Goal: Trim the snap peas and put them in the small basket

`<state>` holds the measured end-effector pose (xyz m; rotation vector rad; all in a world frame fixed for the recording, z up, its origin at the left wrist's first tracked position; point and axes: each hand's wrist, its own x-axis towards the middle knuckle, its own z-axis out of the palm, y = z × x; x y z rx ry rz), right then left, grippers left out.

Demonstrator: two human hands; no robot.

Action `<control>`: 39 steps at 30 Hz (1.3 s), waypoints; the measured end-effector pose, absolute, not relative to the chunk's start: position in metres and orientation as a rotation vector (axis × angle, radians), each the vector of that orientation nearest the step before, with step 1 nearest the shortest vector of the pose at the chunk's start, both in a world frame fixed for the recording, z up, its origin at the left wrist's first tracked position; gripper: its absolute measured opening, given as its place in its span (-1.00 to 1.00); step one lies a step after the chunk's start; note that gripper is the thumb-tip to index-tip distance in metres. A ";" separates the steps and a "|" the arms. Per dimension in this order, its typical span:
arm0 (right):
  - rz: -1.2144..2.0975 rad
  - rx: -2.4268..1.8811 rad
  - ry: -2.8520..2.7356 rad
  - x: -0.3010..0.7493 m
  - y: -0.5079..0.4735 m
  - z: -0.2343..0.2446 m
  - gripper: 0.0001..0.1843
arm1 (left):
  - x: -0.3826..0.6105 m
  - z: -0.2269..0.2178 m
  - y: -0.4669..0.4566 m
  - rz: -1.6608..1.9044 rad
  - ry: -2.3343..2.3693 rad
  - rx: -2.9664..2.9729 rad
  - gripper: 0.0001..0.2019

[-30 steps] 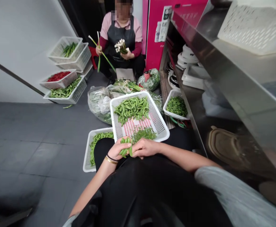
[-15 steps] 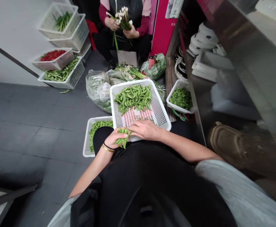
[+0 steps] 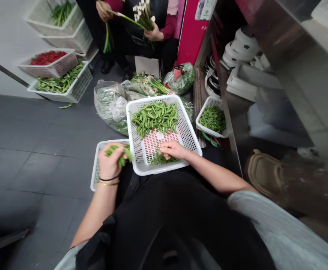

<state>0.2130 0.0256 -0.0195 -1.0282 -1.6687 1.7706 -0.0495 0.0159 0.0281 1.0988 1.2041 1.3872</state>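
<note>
"Left hand (image 3: 111, 161)?"

"Closed around a bunch of green snap peas (image 3: 120, 156), above a small white plastic basket (image 3: 95, 180) at ten o'clock."

"Right hand (image 3: 172, 150)?"

"Half open, its fingertips (image 3: 161, 148) down by a small heap of green trimmings (image 3: 164, 160) in the large white plastic basket (image 3: 191, 139) at twelve o'clock. I can't tell if it's pinching anything."

"Where are the other peas?"

"A heap of snap peas (image 3: 154, 119) lies at that basket's far end."

"Anyone nearby?"

"Yes, at twelve o'clock, beyond it, a person in a dark apron (image 3: 141, 17) holds white-tipped stalks (image 3: 143, 13)."
</note>
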 end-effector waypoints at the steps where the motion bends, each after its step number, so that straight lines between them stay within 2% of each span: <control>1: 1.756 -1.129 -1.757 0.223 0.032 -0.027 -0.60 | -0.065 0.024 0.026 1.510 1.247 0.991 -0.84; 4: 1.662 -1.523 -2.197 0.248 0.058 -0.040 -0.62 | -0.117 0.002 0.053 1.603 1.461 0.830 -0.86; 6: 1.358 -1.886 -2.398 0.253 0.079 -0.046 -0.59 | -0.148 -0.023 0.061 1.506 1.658 0.770 -0.85; 9: 0.854 -2.256 -2.366 0.242 0.112 -0.059 -0.53 | -0.178 -0.068 0.059 1.299 1.877 0.604 -0.88; 12: 0.732 -2.369 -2.324 0.227 0.137 -0.074 -0.54 | -0.193 -0.102 0.053 1.105 2.045 0.485 -0.84; 17: 0.652 -2.351 -2.401 0.220 0.133 -0.080 -0.63 | -0.211 -0.120 0.054 1.143 2.070 0.359 -0.70; 21: 0.557 -2.212 -2.464 0.226 0.096 -0.056 -0.66 | -0.210 -0.103 0.052 1.285 2.042 0.406 -0.71; 24: 0.435 -1.937 -2.471 0.223 0.058 -0.031 -0.74 | -0.170 -0.066 0.038 1.404 1.810 0.618 -0.80; 27: 0.269 -1.508 -2.470 0.207 0.021 -0.009 -0.77 | -0.097 -0.021 0.013 1.210 1.518 0.898 -0.74; 30: 0.061 -1.115 -2.492 0.188 -0.006 0.008 -0.74 | -0.030 0.010 -0.011 0.829 1.185 1.053 -0.73; 32: -0.017 -0.961 -2.494 0.182 -0.016 0.014 -0.73 | -0.004 0.019 -0.020 0.860 1.095 1.000 -0.74; 35: 0.083 -0.939 -2.431 0.185 -0.022 0.016 -0.74 | 0.006 0.021 -0.024 0.919 1.018 0.799 -0.78; 39: 0.476 -0.978 -2.297 0.196 -0.022 0.016 -0.73 | 0.003 0.019 -0.027 0.858 0.888 0.616 -0.80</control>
